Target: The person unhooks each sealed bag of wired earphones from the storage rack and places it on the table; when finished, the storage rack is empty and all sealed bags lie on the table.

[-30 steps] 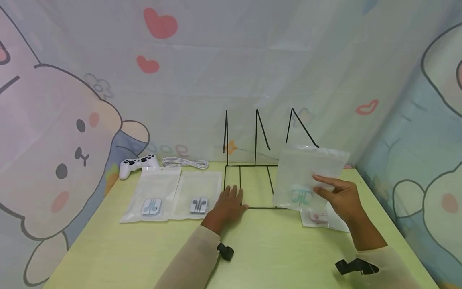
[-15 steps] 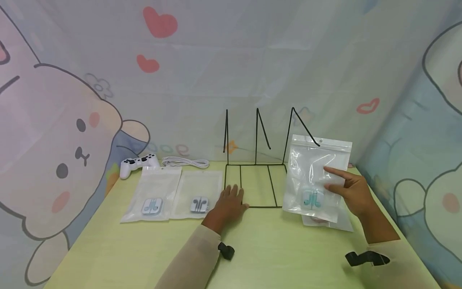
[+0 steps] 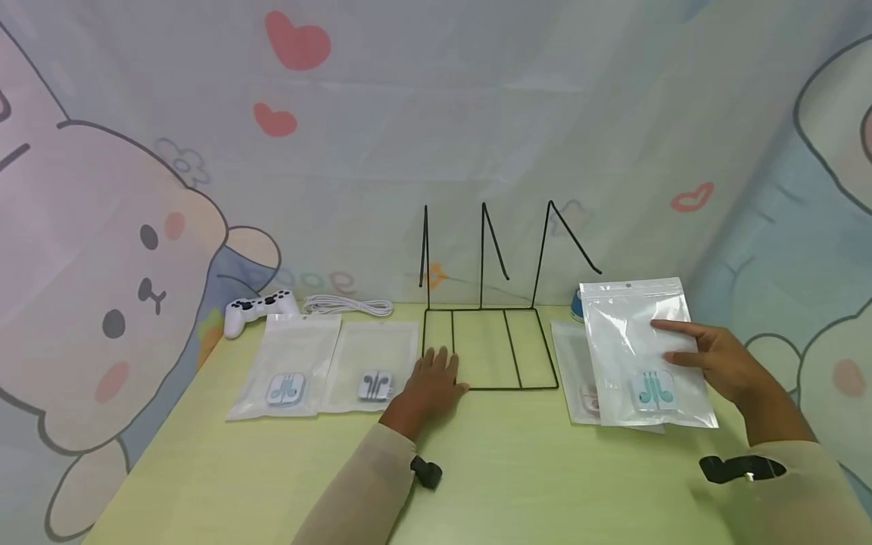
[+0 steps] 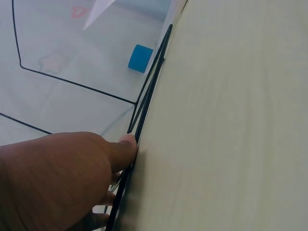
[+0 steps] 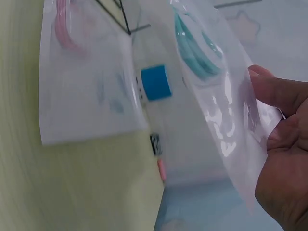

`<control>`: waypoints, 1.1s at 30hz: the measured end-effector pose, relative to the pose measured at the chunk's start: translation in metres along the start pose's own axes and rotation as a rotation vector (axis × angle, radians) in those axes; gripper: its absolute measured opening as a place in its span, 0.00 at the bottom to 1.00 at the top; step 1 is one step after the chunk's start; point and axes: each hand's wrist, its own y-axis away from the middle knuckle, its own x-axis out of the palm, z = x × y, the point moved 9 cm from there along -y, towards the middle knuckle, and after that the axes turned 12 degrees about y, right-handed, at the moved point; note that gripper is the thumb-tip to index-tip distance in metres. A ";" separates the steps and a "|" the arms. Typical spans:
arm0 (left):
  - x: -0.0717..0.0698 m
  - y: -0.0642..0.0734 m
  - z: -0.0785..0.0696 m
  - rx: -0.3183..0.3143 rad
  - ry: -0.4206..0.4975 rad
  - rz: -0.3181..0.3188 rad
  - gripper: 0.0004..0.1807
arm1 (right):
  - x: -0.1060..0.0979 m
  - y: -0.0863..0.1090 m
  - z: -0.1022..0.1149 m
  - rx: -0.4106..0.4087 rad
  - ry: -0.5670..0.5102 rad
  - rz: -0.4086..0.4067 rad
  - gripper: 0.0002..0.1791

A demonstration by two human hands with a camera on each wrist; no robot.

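Observation:
My right hand [image 3: 732,367] pinches the right edge of a clear zip bag [image 3: 630,344], held upright at the table's right side. Inside the bag is a boxed pair of teal earphones [image 3: 654,390]. The held bag partly covers another zip bag [image 3: 571,363] with pink earphones, lying on the table; its pink cable [image 5: 62,24] shows in the right wrist view. My left hand [image 3: 431,386] rests on the front left of a black wire rack [image 3: 512,350], fingers spread. In the left wrist view the thumb [image 4: 126,149] touches the rack's bar. Three bare wire hooks rise from the rack.
Two more bagged earphones, a left bag [image 3: 300,344] and a right bag [image 3: 375,344], lie left of the rack. Behind them are a white game controller [image 3: 261,308] and a coiled white cable [image 3: 347,305]. A blue cylindrical object [image 5: 156,83] stands behind the right bags.
My right hand has moved right and slightly down with the teal-earphone bag, away from the rack's right hook. The bag has turned to face the head camera. My left hand stays put.

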 end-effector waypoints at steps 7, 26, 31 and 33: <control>0.000 0.001 -0.002 -0.004 -0.001 0.003 0.39 | -0.020 0.004 -0.035 0.088 -0.096 0.053 0.32; 0.000 0.001 -0.002 -0.005 0.006 0.008 0.39 | -0.040 0.006 -0.091 0.253 0.127 0.050 0.29; -0.001 0.001 -0.003 -0.002 0.005 0.006 0.39 | -0.045 0.010 -0.097 0.280 0.175 0.022 0.31; -0.002 0.002 -0.002 -0.002 0.006 0.002 0.39 | -0.045 0.011 -0.100 0.292 0.180 0.019 0.31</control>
